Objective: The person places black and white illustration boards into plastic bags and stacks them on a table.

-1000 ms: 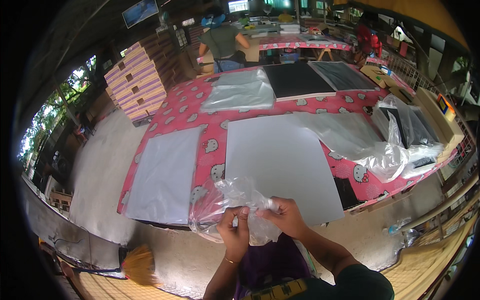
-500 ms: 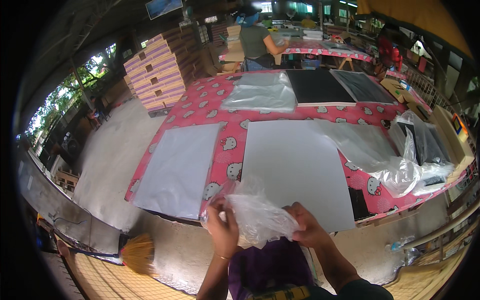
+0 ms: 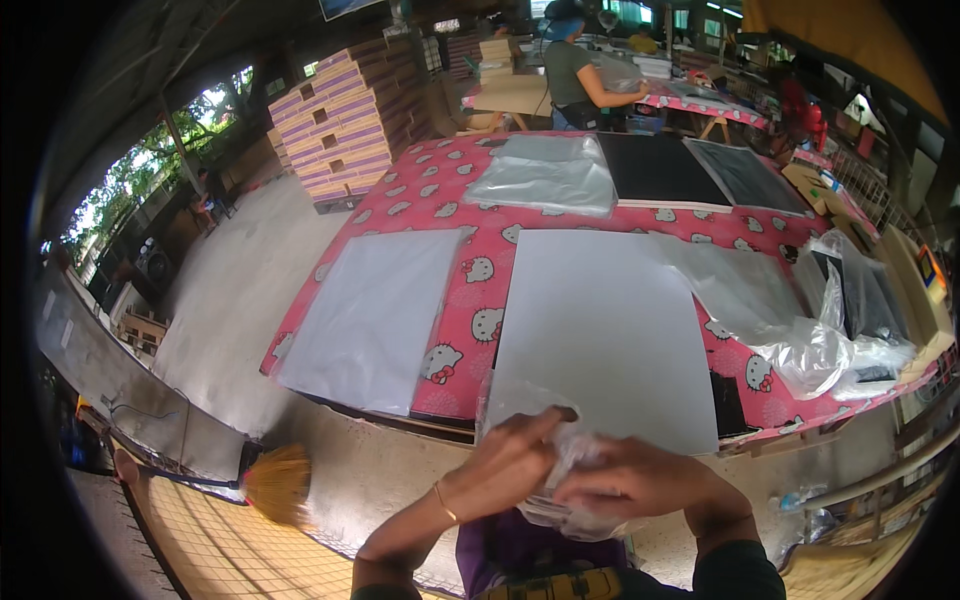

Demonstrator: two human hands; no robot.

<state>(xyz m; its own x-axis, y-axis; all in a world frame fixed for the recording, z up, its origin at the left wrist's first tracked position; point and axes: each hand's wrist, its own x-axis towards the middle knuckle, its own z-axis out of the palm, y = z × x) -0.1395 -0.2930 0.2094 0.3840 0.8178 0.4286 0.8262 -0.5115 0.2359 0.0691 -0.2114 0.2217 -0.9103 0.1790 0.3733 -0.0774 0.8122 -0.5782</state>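
A crumpled clear plastic bag (image 3: 520,405) is bunched between both my hands at the near edge of the table. My left hand (image 3: 505,468) grips it from the left, fingers curled over the top. My right hand (image 3: 640,480) closes on it from the right, partly covering the bag. Just beyond the hands lies a large white sheet (image 3: 600,330) flat on the table, which has a pink patterned cloth (image 3: 470,270).
A second white sheet (image 3: 375,315) lies at left. Loose clear bags (image 3: 820,345) pile at right beside dark panels (image 3: 665,170). A stack of bags (image 3: 545,175) lies farther back. A person (image 3: 575,70) works at another table. Stacked cartons (image 3: 340,130) stand at left; a broom (image 3: 275,485) is on the floor.
The bag has been gathered from a spread-out shape into a tighter bundle between my hands, which have come closer together. The view has shifted nearer the table edge.
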